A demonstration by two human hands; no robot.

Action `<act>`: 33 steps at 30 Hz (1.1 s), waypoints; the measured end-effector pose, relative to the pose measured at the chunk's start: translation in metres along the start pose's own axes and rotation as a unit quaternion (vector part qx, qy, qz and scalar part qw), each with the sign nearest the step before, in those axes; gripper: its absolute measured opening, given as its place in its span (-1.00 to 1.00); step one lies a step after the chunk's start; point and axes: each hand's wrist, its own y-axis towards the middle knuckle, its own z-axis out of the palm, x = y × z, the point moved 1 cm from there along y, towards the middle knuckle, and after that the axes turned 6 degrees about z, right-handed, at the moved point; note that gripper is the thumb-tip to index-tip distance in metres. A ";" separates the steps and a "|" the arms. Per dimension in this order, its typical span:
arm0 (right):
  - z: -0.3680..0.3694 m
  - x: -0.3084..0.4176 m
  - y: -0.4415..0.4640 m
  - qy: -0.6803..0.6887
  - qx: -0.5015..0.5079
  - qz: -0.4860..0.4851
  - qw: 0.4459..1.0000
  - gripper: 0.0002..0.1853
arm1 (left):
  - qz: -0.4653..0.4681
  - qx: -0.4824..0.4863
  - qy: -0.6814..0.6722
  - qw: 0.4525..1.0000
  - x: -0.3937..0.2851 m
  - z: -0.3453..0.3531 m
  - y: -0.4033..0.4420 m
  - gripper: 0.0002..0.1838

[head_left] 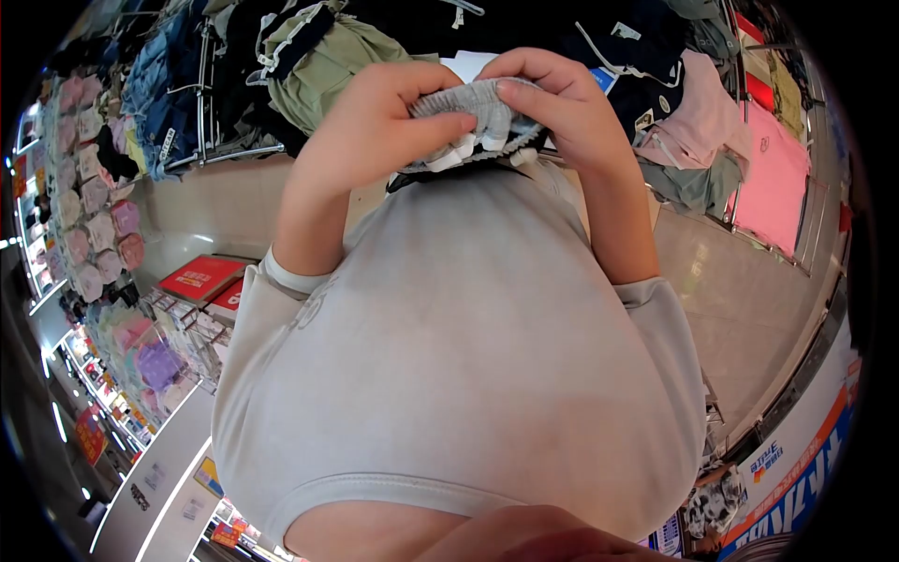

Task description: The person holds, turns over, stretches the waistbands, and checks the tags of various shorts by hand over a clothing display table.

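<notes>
A: Which way does the grey garment (459, 101) lie?
B: Gathered band runs crosswise between the hands, roughly side to side before the wearer's shirt (459, 328). Right end slightly farther from the torso, by the look of it

A: State of the left hand (370, 126)?
B: Closed on the band's left part, thumb laid across the near face, pointing inward

A: And the right hand (562, 98)?
B: Narrow grip, thumb at the upper edge of the band's right part. Fingers curl over the far side, partly hidden

A: Nearer hand?
B: Neither; both touch the cloth. It sits to the right of the left hand, to the left of the right hand, just beyond the shirt

A: Surroundings?
B: White tags (452, 153) below the band; whether sewn on, cannot tell. Olive garment (351, 80) beyond the left hand, pink shirt (770, 173) well off to the right
</notes>
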 end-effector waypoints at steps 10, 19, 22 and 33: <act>-0.003 -0.013 -0.007 -0.159 -0.154 -0.067 0.973 -0.69 | -0.005 -0.004 -0.410 0.912 0.024 -0.003 -0.002 -0.69; -0.011 -0.019 -0.014 -0.296 -0.271 -0.114 0.909 -0.72 | 0.005 0.048 -0.433 0.900 0.031 -0.016 -0.017 -0.56; -0.008 -0.017 -0.020 -0.323 -0.284 -0.096 0.898 -0.71 | 0.020 0.032 -0.399 0.916 0.033 -0.017 -0.022 -0.55; 0.002 -0.011 -0.031 0.213 -0.049 0.027 0.976 -0.76 | 0.057 -0.138 -0.196 0.969 0.028 -0.032 -0.042 -0.66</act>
